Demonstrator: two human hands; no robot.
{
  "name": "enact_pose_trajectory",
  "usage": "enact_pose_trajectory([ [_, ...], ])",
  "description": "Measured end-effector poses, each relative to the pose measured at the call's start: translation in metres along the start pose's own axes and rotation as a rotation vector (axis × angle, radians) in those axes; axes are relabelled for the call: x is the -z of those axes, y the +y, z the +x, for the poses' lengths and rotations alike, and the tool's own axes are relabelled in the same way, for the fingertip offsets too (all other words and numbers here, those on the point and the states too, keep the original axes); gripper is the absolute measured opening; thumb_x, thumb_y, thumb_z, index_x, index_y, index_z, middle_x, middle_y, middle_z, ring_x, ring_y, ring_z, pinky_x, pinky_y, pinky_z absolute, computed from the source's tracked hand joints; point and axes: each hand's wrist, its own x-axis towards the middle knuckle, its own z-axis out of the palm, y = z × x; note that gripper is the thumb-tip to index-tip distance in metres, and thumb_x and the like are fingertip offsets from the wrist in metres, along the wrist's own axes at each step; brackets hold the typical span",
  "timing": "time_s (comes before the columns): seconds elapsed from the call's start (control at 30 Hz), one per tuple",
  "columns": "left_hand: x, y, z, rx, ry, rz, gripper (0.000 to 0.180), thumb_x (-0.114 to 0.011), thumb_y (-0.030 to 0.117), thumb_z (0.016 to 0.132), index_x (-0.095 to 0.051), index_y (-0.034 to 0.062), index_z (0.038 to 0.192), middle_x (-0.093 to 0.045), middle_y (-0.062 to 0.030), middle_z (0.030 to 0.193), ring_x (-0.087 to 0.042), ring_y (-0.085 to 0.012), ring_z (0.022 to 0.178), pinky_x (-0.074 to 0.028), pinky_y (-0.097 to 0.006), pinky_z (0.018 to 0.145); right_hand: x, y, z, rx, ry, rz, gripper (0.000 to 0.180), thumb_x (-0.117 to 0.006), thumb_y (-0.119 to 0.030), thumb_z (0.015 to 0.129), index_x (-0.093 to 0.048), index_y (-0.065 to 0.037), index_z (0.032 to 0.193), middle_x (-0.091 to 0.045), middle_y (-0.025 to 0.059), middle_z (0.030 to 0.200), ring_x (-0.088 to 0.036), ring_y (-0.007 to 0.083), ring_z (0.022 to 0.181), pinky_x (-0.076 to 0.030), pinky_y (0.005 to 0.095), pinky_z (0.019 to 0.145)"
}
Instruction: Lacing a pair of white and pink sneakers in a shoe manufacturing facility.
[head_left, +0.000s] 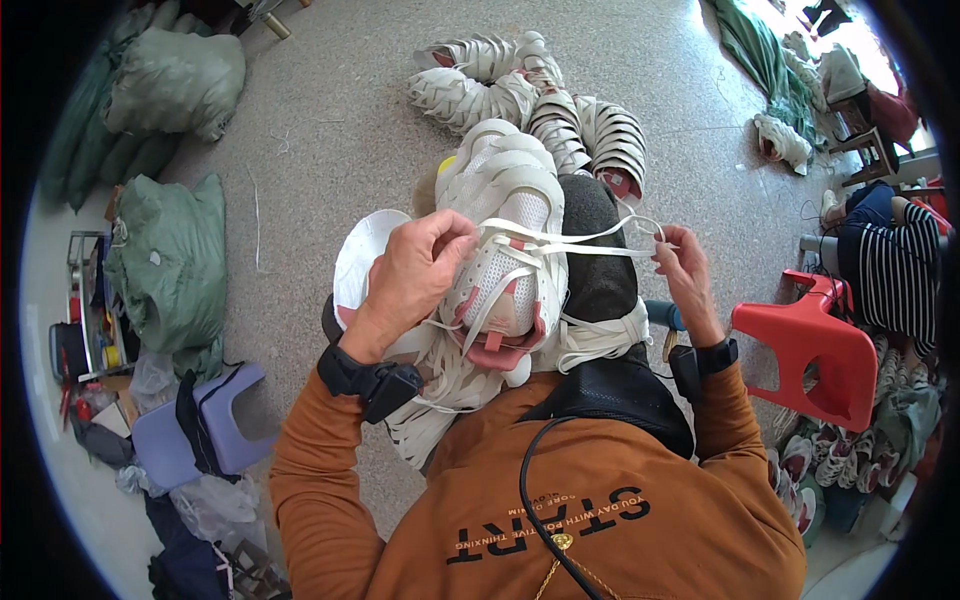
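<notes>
A white shoe upper point(505, 205) with pink trim lies across my lap, its pink tongue point(492, 356) toward me. White shoelace point(590, 240) runs from its eyelets to the right, pulled fairly straight, with a loop near the right end. My right hand point(684, 268) pinches that end between thumb and fingers. On the other side, my left hand point(425, 262) is closed in a pinch at the left end of the lace, beside the eyelets. More white laces point(605, 338) hang in a bunch by my right leg.
Stacked white shoe uppers point(560, 130) lie on the speckled floor ahead. Green sacks point(165, 265) and a purple stool point(200, 425) stand at left. At right are a red stool point(815, 350), a person in striped clothing point(898, 265) and several shoes point(835, 455).
</notes>
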Motion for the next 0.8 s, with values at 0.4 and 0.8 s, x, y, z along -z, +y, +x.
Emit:
enact_pose_trajectory([
  [0.4,-0.006,0.004,0.008,-0.098,-0.043,0.22,0.011,-0.061,0.006,0.098,-0.067,-0.0038,0.099,-0.069,-0.0069,0.078,-0.066,-0.0129,0.074,-0.052,-0.029,0.069,-0.013,-0.034,-0.013,0.258,0.053,-0.221,0.024,-0.06,-0.008,0.099,-0.059,0.001,0.122,-0.065,0.0113,0.104,-0.063,0.0181,0.088,-0.052,0.0302,0.078],
  [0.8,-0.031,-0.001,-0.009,-0.324,0.118,0.559,0.011,-0.062,0.007,0.091,-0.064,0.0018,0.1,-0.064,-0.0147,0.098,-0.062,-0.0355,0.095,-0.05,-0.045,0.084,-0.073,-0.088,-0.052,0.603,-0.293,-0.31,0.047,-0.066,0.001,0.086,-0.053,0.001,0.132,-0.054,0.0222,0.133,-0.055,0.0407,0.123,-0.046,0.0439,0.104],
])
